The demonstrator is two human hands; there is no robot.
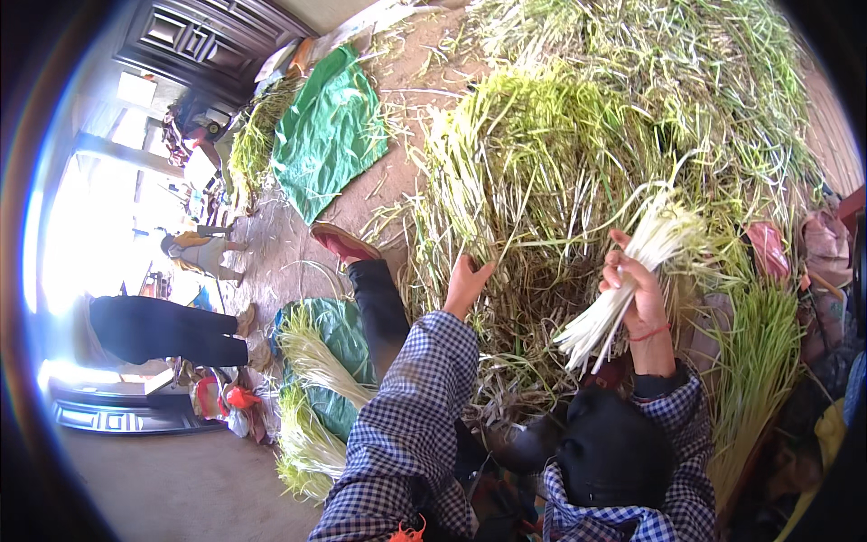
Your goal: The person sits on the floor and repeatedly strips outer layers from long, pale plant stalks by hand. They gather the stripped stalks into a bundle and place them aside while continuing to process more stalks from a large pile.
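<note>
My right hand (633, 291) is closed around a bundle of pale, white-stemmed leafy shoots (609, 311), tilted with its white ends towards me. A red string circles that wrist. My left hand (467, 281) is at the near left side of a large heap of yellow-green shoots (542, 169) with brown, withered matter among them. Its thumb and fingers are near some stalks; whether it grips one cannot be told. One long thin leaf stretches between the region of my left hand and the bundle.
Sorted bunches (325, 366) lie on a green sheet (345, 406) at lower left. Another green sheet (328, 135) lies further up. More shoots (752, 366) stand at right. A person in dark trousers (169, 332) and a small child (203, 254) stand at far left.
</note>
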